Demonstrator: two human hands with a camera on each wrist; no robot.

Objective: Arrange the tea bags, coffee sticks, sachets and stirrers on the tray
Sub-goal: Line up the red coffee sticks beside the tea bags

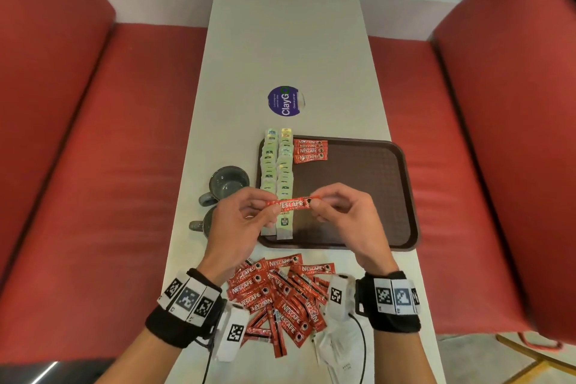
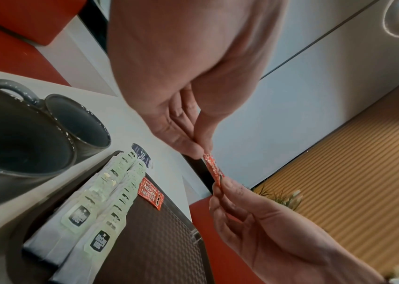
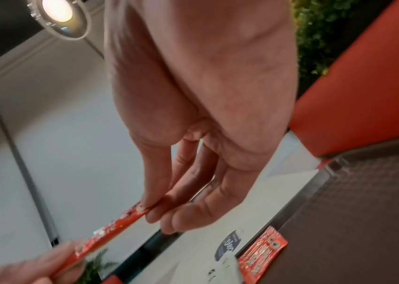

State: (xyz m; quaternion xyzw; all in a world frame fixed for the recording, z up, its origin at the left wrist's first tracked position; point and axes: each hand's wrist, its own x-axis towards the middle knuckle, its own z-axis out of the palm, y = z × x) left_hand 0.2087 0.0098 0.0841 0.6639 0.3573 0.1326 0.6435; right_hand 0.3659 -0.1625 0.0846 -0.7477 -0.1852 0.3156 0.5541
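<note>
Toward the left edge of the surface (image 1: 290, 40), two dark grey mugs (image 1: 229, 182) stand side by side, just beside the brown tray (image 1: 374, 184). Along the tray's left edge run two rows of tea bags (image 1: 277, 165); the left wrist view shows their printed tags overlapping like shingles, which the head view blurs. At the tray's far left corner, next to the tea bags, lies a small stack of red coffee sticks (image 1: 310, 150).

Over the tray's near left part, the left hand (image 1: 240, 221) pinches one end of a held coffee stick (image 1: 291, 204) between thumb and fingertips, the other fingers curled. The stick stretches level between both hands, label up. The right hand (image 1: 346, 215) pinches its other end, thumb against forefinger; the right wrist view shows the remaining fingers hanging loosely bent beneath, a detail the head view hides.

Only the head view shows the loose pile of coffee sticks (image 1: 280, 293) near the surface's near edge, between the two wrists, and the white paper sachets (image 1: 339, 349) toward the near right corner. A round purple sticker (image 1: 285, 101) sits on the surface beyond the tray. Only the wrist views catch a ceiling lamp (image 3: 59, 17). Red bench seats (image 1: 93, 134) flank the surface on both sides.
</note>
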